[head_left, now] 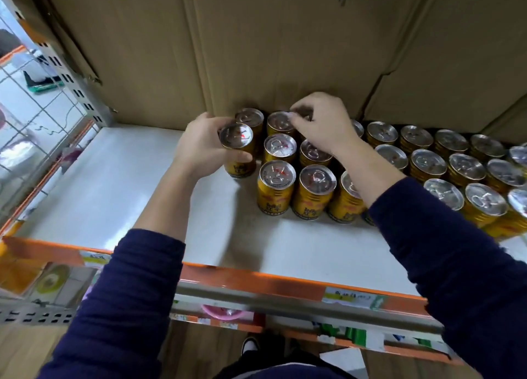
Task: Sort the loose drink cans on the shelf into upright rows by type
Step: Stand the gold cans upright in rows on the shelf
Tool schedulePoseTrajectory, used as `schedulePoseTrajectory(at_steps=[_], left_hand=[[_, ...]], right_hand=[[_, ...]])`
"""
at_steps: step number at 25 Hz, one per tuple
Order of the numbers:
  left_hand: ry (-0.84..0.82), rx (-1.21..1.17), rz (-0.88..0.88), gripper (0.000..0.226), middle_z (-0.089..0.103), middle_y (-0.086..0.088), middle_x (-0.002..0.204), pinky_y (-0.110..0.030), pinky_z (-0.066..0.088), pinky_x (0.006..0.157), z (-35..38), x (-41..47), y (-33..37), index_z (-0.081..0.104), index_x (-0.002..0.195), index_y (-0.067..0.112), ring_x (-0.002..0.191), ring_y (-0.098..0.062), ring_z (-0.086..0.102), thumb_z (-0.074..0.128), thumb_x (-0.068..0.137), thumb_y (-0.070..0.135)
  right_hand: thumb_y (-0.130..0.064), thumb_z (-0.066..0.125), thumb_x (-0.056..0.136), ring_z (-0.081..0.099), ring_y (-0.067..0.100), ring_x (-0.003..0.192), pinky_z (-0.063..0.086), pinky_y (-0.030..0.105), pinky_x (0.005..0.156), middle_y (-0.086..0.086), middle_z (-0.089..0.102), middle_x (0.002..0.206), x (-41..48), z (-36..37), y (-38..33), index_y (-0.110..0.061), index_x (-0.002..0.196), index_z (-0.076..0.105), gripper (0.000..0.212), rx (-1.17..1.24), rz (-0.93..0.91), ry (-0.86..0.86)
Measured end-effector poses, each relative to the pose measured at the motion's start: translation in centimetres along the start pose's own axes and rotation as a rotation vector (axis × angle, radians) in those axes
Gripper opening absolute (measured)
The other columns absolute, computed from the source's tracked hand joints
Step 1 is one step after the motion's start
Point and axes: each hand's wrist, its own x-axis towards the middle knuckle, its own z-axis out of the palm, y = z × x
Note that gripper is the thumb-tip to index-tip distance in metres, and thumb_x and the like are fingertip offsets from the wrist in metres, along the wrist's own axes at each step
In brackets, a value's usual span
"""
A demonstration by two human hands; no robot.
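Several gold drink cans with silver pull-tab lids stand upright in rows on a white shelf [108, 196], from the middle to the right edge. My left hand [199, 147] is wrapped around one gold can [238, 150] at the left end of the block, holding it upright on the shelf. My right hand [319, 121] reaches over the back rows, its fingertips pinching the lid of a back-row can [281, 121]. A front-row can [275, 187] stands free just below my hands. My right forearm hides part of the cans beneath it.
A cardboard wall [256, 42] lines the back of the shelf. An orange front lip [251, 278] with price labels runs along the shelf edge. A perforated metal upright [65, 73] and wire mesh stand at the left. Lower shelves and a shoe show below.
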Motion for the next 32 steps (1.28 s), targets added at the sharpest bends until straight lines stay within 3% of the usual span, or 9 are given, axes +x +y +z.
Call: schedulePoseTrajectory(at_steps=[3,7,10,12,15,21,24,27,32], left_hand=[[-0.072,0.038,-0.001,0.073,0.056,-0.003,0.092,-0.031,0.040,0.072,1.0,0.9,0.5,0.065,0.122,0.020,0.092,-0.026,0.055,0.091,0.055,0.030],[-0.088,0.022,-0.034,0.078,0.054,-0.014,0.117,-0.029,0.039,0.088,1.6,0.6,0.4,0.056,0.132,0.013,0.110,-0.030,0.052,0.088,0.061,0.017],[-0.113,0.082,-0.020,0.059,0.046,-0.020,0.127,-0.030,0.035,0.100,2.7,-0.2,2.8,0.056,0.131,0.011,0.122,-0.035,0.043,0.071,0.075,0.004],[0.016,0.080,0.061,0.045,0.048,-0.020,0.131,-0.039,0.038,0.104,4.4,-1.3,6.0,0.061,0.126,0.008,0.125,-0.037,0.042,0.058,0.081,0.000],[0.158,0.007,0.294,0.031,0.059,-0.014,0.122,-0.044,0.043,0.099,7.9,-3.9,11.8,0.065,0.118,0.006,0.115,-0.033,0.053,0.058,0.088,0.010],[0.095,0.107,0.668,0.024,0.063,-0.006,0.096,-0.041,0.044,0.078,14.9,-10.8,17.5,0.069,0.101,0.010,0.093,-0.029,0.057,0.056,0.088,0.024],[-0.020,0.120,0.641,0.024,0.063,-0.004,0.091,-0.040,0.047,0.070,17.7,-13.3,17.4,0.070,0.098,0.011,0.087,-0.028,0.058,0.056,0.088,0.028],[-0.101,0.127,0.578,0.021,0.064,-0.004,0.094,-0.039,0.049,0.074,19.3,-14.8,16.8,0.071,0.097,0.010,0.089,-0.026,0.058,0.059,0.090,0.026],[-0.117,0.137,0.515,0.016,0.064,-0.005,0.096,-0.036,0.046,0.080,20.0,-14.8,16.8,0.070,0.096,0.010,0.092,-0.026,0.057,0.061,0.087,0.019]], right_hand=[[-0.023,0.061,0.090,0.061,0.017,0.095,0.045,0.029,0.086,0.006,0.069,0.103,-2.8,-3.2,2.9,-0.012,0.101,0.074,0.021,0.000,0.045,0.118],[-0.022,0.062,0.089,0.056,0.007,0.086,0.038,0.016,0.077,0.000,0.067,0.097,-5.2,-5.7,6.2,-0.014,0.100,0.074,0.018,0.001,0.120,0.182],[-0.023,0.063,0.088,0.057,0.009,0.086,0.040,0.019,0.077,-0.002,0.065,0.094,-6.9,-7.1,8.3,-0.016,0.099,0.074,0.017,0.007,0.148,0.198],[-0.023,0.064,0.087,0.054,0.007,0.085,0.039,0.020,0.077,-0.005,0.062,0.091,-8.6,-8.8,10.1,-0.017,0.097,0.074,0.016,-0.022,0.167,0.228],[-0.021,0.065,0.086,0.059,0.011,0.087,0.044,0.022,0.078,-0.003,0.066,0.094,-11.4,-12.3,13.7,-0.015,0.099,0.074,0.017,-0.047,0.236,0.293],[-0.020,0.062,0.086,0.062,0.020,0.100,0.045,0.028,0.086,0.005,0.070,0.107,-15.3,-18.6,21.6,-0.012,0.107,0.073,0.024,-0.131,0.465,0.334],[-0.010,0.054,0.091,0.059,0.022,0.111,0.046,0.030,0.093,0.006,0.065,0.122,-15.4,-19.9,24.8,-0.013,0.120,0.066,0.032,-0.087,0.611,0.255],[-0.008,0.047,0.091,0.055,0.021,0.113,0.044,0.028,0.094,0.006,0.062,0.127,-15.4,-20.1,26.9,-0.017,0.127,0.062,0.040,0.029,0.676,0.126],[-0.009,0.060,0.076,0.053,0.022,0.117,0.044,0.035,0.101,0.001,0.058,0.126,-16.3,-20.4,28.5,-0.021,0.132,0.058,0.057,0.281,0.682,0.086]])
